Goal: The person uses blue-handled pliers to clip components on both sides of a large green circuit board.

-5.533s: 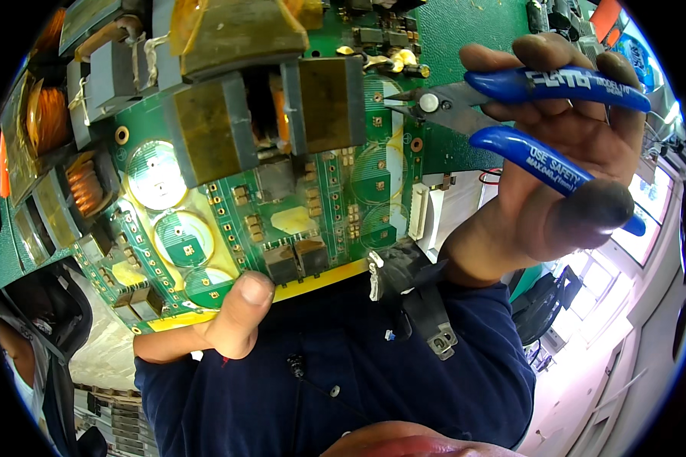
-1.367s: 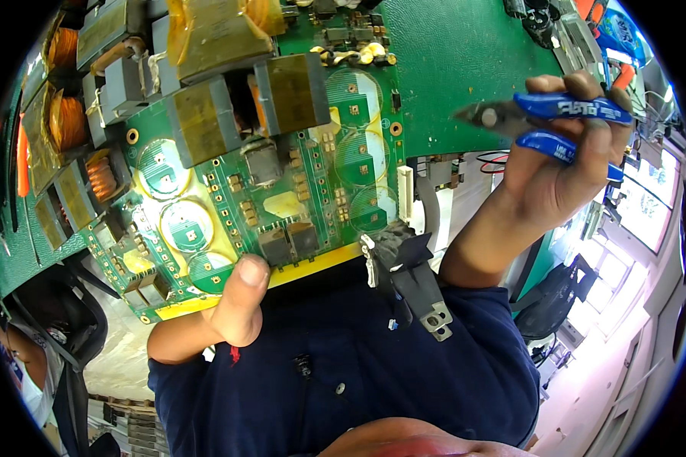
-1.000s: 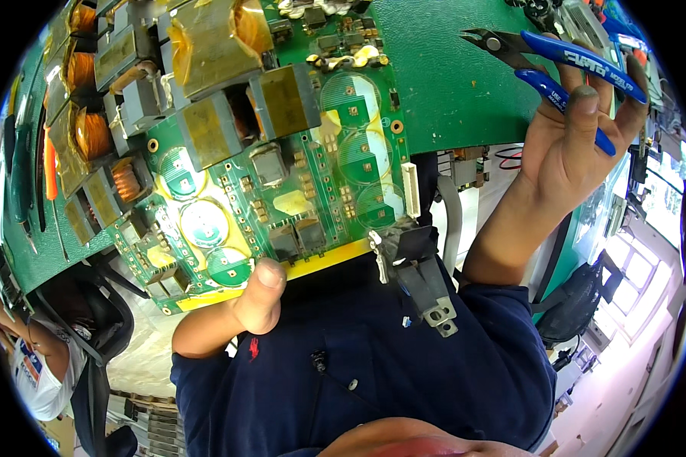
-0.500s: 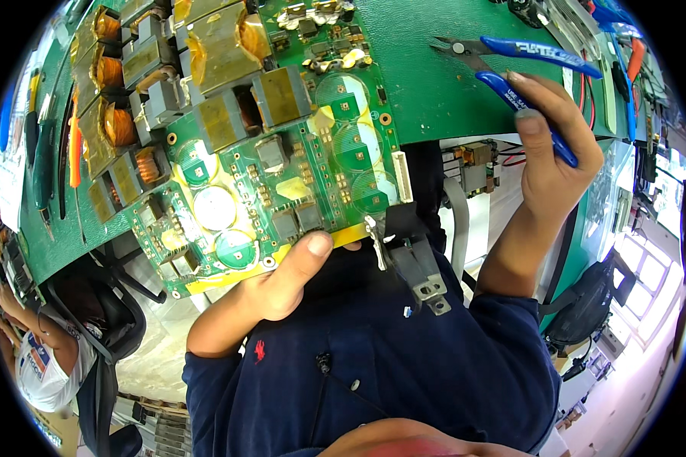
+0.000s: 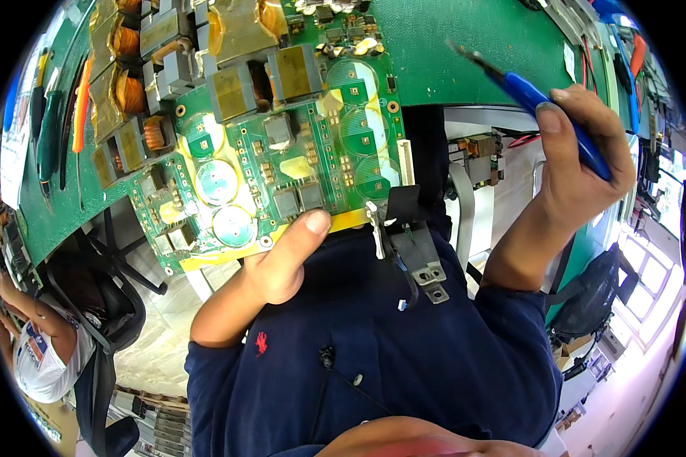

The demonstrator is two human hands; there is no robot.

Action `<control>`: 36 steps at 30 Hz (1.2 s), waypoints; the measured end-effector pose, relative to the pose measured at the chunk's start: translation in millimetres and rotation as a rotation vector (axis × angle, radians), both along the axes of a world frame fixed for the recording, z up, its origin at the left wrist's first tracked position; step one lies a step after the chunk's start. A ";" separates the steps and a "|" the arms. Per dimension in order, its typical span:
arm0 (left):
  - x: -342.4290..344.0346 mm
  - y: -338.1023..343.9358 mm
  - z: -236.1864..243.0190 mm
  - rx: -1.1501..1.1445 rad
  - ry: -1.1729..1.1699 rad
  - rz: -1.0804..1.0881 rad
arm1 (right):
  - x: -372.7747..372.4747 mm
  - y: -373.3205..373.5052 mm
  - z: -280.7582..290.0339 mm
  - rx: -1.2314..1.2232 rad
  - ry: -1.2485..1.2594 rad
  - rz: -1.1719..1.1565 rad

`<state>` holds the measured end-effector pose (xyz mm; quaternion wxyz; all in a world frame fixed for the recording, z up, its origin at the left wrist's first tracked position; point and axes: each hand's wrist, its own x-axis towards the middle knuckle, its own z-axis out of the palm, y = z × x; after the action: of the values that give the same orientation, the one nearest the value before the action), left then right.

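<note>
My left hand (image 5: 288,255) grips the near edge of a large green circuit board (image 5: 249,171), thumb on top and the other fingers hidden beneath. Copper-wound transformers (image 5: 129,91) and grey ferrite blocks crowd the board's far left part. Yellowish adhesive rings circle several round spots on it. A black and grey metal bracket (image 5: 415,247) with a short cable hangs from its near right corner. To the right, my right hand (image 5: 587,145) holds blue-handled side cutters (image 5: 545,107) clear of the board. Their dark jaws point far left, and the handles are seen edge-on.
A green-topped table (image 5: 427,61) lies under the board's far part. Screwdrivers (image 5: 49,129) and an orange-handled tool (image 5: 81,107) lie left. Beyond my right hand is a red-handled tool (image 5: 636,55). Another person (image 5: 46,350) sits at the lower left, beside a black chair (image 5: 99,305).
My right hand has moved right and slightly nearer, rolling the side cutters so their two spread handles now appear as one. The board has shifted slightly, still in my left hand.
</note>
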<state>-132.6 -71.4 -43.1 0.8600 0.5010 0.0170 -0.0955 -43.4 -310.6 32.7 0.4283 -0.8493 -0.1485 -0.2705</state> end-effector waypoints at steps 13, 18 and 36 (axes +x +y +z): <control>6.8 2.3 2.6 0.013 0.025 -0.124 | 36.9 47.1 59.5 -0.506 0.261 0.335; 8.9 5.7 9.9 0.057 -0.045 -0.179 | 43.6 58.2 65.9 -0.507 0.351 0.344; 3.6 2.1 7.0 -0.009 0.068 -0.272 | 56.6 76.2 80.4 -0.561 0.461 0.400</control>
<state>-129.0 -69.4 -36.1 0.8403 0.4914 -0.0223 -0.2280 13.2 -234.4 113.1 0.2465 -0.9259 -0.2787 0.0661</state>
